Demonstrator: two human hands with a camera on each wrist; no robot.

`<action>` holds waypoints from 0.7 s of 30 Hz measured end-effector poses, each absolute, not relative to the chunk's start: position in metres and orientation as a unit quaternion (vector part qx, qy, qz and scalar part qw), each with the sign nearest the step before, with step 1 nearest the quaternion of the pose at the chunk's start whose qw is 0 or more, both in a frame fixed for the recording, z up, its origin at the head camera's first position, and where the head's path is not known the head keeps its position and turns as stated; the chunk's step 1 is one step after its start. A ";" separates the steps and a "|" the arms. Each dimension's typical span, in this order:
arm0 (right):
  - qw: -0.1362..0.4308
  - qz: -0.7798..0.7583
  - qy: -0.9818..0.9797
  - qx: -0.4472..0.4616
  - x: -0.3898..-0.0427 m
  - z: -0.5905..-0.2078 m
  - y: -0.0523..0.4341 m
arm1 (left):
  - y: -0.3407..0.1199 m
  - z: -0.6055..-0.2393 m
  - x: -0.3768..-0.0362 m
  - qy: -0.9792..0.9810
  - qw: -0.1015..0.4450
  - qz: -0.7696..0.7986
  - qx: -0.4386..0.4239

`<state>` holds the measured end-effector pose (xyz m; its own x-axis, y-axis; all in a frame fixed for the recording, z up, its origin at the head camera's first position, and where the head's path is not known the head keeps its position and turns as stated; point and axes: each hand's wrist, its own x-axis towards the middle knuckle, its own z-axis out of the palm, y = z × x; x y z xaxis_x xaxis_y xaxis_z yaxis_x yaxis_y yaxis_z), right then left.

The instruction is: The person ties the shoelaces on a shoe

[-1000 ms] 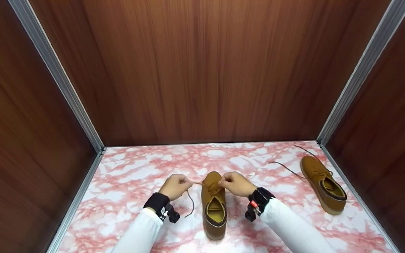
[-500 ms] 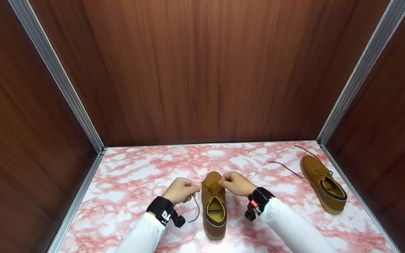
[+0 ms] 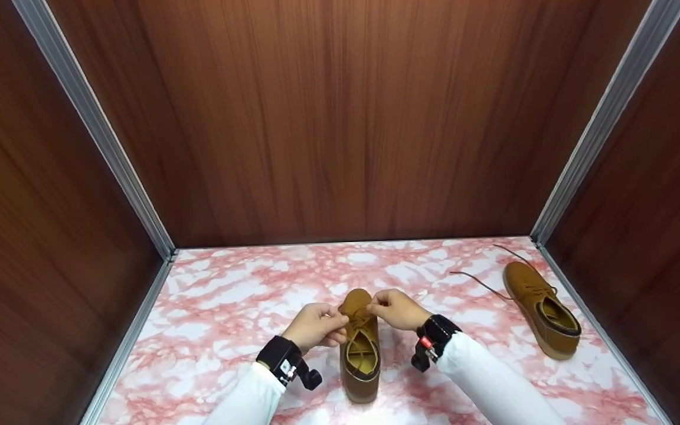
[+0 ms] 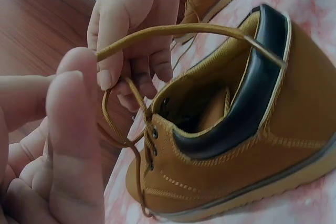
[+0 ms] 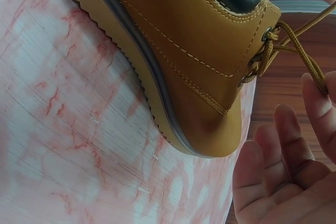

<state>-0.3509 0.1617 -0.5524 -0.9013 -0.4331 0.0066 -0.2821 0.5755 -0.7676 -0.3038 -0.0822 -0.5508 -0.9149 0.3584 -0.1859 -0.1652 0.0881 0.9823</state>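
Observation:
A tan lace-up shoe (image 3: 359, 388) with a dark padded collar stands upright in the middle, toe pointing away. My left hand (image 3: 318, 326) is at its left side, pinching a brown shoelace (image 4: 178, 29) between thumb and finger. From there the lace arcs across the shoe's opening, its free tip lying over the collar in the left wrist view. On the other side my right hand (image 3: 399, 309) pinches a loop of lace (image 5: 302, 51) above the eyelets, its other fingers loosely spread. Another lace strand (image 4: 138, 182) hangs down the shoe's side.
A matching shoe (image 3: 543, 313) stands at the right, with loose laces (image 3: 481, 283) trailing from it. The surface is pink-and-white marbled (image 3: 222, 330). Brown wood-look panels (image 3: 340, 130) with metal corner rails (image 3: 600, 118) enclose the back and sides.
My left hand has moved right, up to the shoe, bringing its lace along. The lace end that hung left of the shoe now crosses the opening. My right hand keeps its place.

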 end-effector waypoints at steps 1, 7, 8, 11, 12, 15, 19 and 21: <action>0.092 -0.412 0.884 -0.201 -0.351 -0.552 0.162 | -0.081 -0.551 -0.303 0.704 0.198 0.679 0.066; 0.093 -0.411 0.884 -0.202 -0.350 -0.551 0.162 | -0.074 -0.553 -0.301 0.669 0.214 0.709 0.056; 0.093 -0.413 0.883 -0.202 -0.350 -0.550 0.162 | -0.072 -0.553 -0.301 0.665 0.216 0.712 0.056; 0.098 -0.413 0.883 -0.199 -0.350 -0.549 0.162 | -0.067 -0.556 -0.299 0.657 0.218 0.719 0.059; 0.099 -0.415 0.882 -0.199 -0.350 -0.549 0.162 | -0.065 -0.557 -0.299 0.655 0.218 0.721 0.058; 0.100 -0.414 0.883 -0.198 -0.350 -0.548 0.161 | -0.059 -0.562 -0.297 0.655 0.219 0.721 0.057; 0.097 -0.413 0.883 -0.200 -0.349 -0.547 0.161 | -0.054 -0.567 -0.294 0.673 0.218 0.704 0.059; 0.096 -0.412 0.883 -0.202 -0.349 -0.547 0.161 | -0.052 -0.568 -0.293 0.686 0.216 0.691 0.062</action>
